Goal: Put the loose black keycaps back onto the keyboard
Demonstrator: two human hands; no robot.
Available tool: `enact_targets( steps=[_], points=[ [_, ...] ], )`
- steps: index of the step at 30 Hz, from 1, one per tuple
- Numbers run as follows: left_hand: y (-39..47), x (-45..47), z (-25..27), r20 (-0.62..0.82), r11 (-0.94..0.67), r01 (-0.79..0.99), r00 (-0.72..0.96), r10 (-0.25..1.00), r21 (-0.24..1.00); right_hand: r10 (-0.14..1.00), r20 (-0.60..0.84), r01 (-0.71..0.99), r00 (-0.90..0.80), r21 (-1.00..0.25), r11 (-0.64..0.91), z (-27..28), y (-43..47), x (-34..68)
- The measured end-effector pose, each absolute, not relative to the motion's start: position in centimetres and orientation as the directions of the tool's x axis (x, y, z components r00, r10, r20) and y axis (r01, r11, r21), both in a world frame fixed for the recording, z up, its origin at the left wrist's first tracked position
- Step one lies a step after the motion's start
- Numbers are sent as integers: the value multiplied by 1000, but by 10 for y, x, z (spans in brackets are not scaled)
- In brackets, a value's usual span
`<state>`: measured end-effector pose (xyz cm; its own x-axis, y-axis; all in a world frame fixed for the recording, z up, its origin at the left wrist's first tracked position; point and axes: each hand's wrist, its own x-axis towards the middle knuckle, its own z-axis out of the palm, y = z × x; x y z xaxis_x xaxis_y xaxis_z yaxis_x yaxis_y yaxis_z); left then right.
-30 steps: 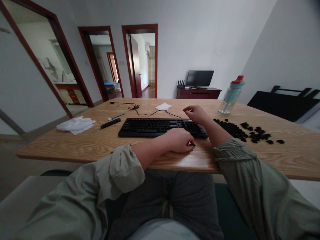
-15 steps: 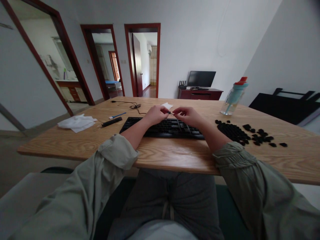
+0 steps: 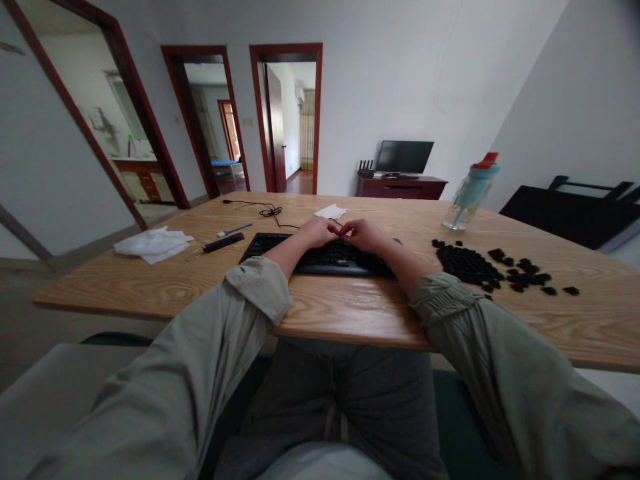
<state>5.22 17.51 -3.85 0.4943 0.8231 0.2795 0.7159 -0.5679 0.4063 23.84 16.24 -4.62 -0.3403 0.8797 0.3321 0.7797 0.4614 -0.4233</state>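
A black keyboard (image 3: 345,267) lies near the front of the wooden table, with part of its keys showing. Over its back middle part, my left hand (image 3: 320,232) and my right hand (image 3: 364,235) meet at the fingertips. Both have their fingers drawn together in a pinch, low over the keys. Whatever is between the fingertips is hidden. To the right of the keyboard, loose black keycaps (image 3: 470,267) lie in a dense patch, with several more scattered beside it.
Left of the keyboard lie a black stick-shaped tool (image 3: 223,243), a blue brush (image 3: 235,231) and crumpled white tissue (image 3: 154,245). The coiled cable (image 3: 271,212) and another tissue (image 3: 331,211) lie behind. A water bottle (image 3: 469,197) stands at back right.
Both hands have come down and closer together, onto the back of the keyboard. The small black piece seen between the fingers before is now hidden.
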Motion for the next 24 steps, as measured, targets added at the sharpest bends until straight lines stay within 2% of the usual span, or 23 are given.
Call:
enact_targets(
  steps=[7, 14, 24],
  points=[
    [171, 44, -35, 238, -582, 705, 533, 812, 405, 828, 354, 742, -434, -381, 552, -52, 172, 244],
    [168, 42, -36, 229, -581, 739, 534, 814, 340, 830, 323, 773, -455, -320, 548, -50, 171, 244],
    [167, 43, -35, 209, -561, 781, 521, 827, 272, 832, 323, 777, -450, -318, 544, -48, 167, 242]
  ],
)
